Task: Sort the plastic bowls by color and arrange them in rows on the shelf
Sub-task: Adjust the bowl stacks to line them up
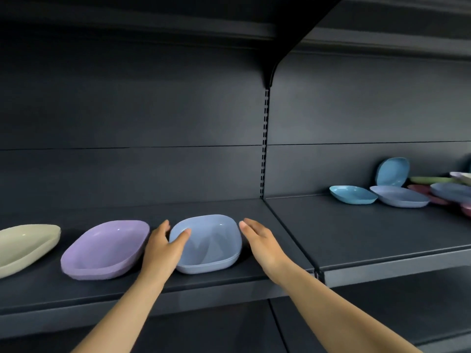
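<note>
A dark, matte metal shelf (382, 233) is spanning the view in two bays, divided by a slotted upright (265, 143). Sitting in a row on the left bay are three smooth, rounded-square plastic bowls: a cream bowl (23, 247) cut off by the left edge, a lilac bowl (104, 249) beside it, and a pale blue bowl (209, 244), which appears to be two or more nested shells, though the layered rim is too soft to count. The left hand (163, 247) is lying against the blue bowl's left side, thumb hooking over the rim, fingers reaching behind it. The right hand (261, 242) is hovering just beside the bowl's right edge, fingers straight and holding nothing. On the right bay, an unsorted heap (446, 192) of bowls is resting: a teal bowl (353, 194) lying flat, a periwinkle bowl (400, 196) touching it, and a second teal bowl (392, 171) leaning upright against the back panel.
</note>
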